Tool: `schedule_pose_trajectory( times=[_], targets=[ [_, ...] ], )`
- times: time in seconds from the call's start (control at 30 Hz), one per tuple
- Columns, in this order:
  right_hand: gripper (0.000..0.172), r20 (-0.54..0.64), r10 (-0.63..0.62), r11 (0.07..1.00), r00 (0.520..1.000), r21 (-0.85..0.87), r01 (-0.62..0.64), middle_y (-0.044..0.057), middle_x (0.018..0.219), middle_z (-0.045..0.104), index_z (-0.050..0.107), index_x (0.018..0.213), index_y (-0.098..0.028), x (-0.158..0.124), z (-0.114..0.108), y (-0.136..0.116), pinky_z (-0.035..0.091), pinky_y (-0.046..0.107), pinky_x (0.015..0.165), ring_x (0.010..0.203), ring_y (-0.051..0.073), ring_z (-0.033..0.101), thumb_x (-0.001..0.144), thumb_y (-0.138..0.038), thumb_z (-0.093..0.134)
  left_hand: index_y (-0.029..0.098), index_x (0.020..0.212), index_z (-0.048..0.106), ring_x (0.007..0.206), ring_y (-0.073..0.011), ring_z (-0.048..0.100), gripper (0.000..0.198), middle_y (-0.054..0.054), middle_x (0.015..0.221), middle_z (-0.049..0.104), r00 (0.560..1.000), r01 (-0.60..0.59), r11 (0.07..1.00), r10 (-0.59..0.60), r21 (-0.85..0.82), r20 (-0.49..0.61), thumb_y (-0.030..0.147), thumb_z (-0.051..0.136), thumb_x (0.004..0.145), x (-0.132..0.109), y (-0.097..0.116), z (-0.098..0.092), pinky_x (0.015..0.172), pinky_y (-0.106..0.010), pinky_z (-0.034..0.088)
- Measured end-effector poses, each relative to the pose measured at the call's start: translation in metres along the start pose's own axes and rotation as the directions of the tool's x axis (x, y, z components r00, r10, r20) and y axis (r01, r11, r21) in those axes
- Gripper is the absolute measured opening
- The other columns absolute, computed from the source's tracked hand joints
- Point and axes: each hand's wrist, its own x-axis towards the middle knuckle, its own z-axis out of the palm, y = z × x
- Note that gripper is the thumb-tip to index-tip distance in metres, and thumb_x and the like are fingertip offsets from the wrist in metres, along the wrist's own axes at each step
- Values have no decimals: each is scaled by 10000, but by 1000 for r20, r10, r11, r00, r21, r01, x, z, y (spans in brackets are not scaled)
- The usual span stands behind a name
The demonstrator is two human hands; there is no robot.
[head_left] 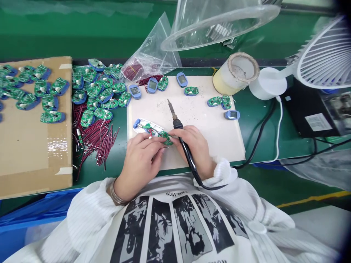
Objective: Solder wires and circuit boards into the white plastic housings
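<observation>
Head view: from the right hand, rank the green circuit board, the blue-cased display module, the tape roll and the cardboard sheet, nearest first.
From the right hand, which holds the soldering iron:
1. Green circuit board: just left, between both hands.
2. Blue-cased display module: to the right.
3. Tape roll: farther right and up.
4. Cardboard sheet: far left.

**Fingers hide the small board, and picture edges cut off the bench**

The left hand (141,162) covers much of the green circuit board (165,138), and the right hand (194,149) hides part of the soldering iron (175,120). The cardboard sheet (33,146) runs off the left edge, the fan (323,54) off the right, and the plastic dome (219,22) off the top. Marks on the pale mat (219,138) are too small to read.
</observation>
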Motion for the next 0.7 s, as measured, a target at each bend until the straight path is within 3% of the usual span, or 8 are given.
schedule_pose_trajectory(
  times=[0.2, 0.47, 0.7],
  targets=[
    [148, -73, 101, 983, 992, 161, -88, 9, 961, 675, 594, 1036, -270, -14, -7, -11, 576, 269, 684, 746, 154, 652, 908, -197, 586, 203, 882, 657, 924, -223, 644, 97, -20, 1052, 754, 999, 41, 997, -43, -60, -23, 172, 566, 883, 0, 1, 1, 905, -471, 456],
    [128, -36, 80, 958, 996, 278, -67, -6, 974, 668, 573, 1020, -260, -10, 6, -16, 560, 276, 794, 841, 149, 659, 915, -192, 603, 192, 895, 667, 922, -209, 633, 128, -23, 1051, 751, 1000, 22, 997, -22, -73, 0, 166, 541, 898, 2, 2, -2, 907, -433, 441],
    [162, -57, 46, 960, 997, 280, -28, 0, 968, 661, 561, 1005, -253, -7, 7, -16, 546, 292, 832, 935, 171, 647, 896, -141, 605, 193, 891, 691, 906, -215, 582, 133, -10, 1019, 754, 993, 114, 992, -114, -53, 6, 182, 558, 893, 5, 8, -3, 881, -403, 452]
  ],
)
